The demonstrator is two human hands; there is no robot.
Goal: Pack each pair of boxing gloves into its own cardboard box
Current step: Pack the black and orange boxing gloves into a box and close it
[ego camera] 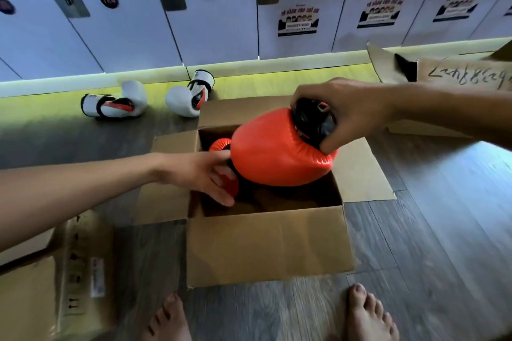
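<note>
Orange glove (277, 152) at mouth of box (266, 243), right fingers (331, 142) round cuff (313, 122), left fingers (221, 194) round second glove (231, 185) inside.

Orange glove (279, 152) hovers over open box (266, 246), second glove (220, 144) inside; white gloves (182, 99) behind.

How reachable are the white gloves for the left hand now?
Probably yes: open floor lies between, nothing blocking, but the left hand holds the lower red glove in the box, away from the white gloves.
</note>
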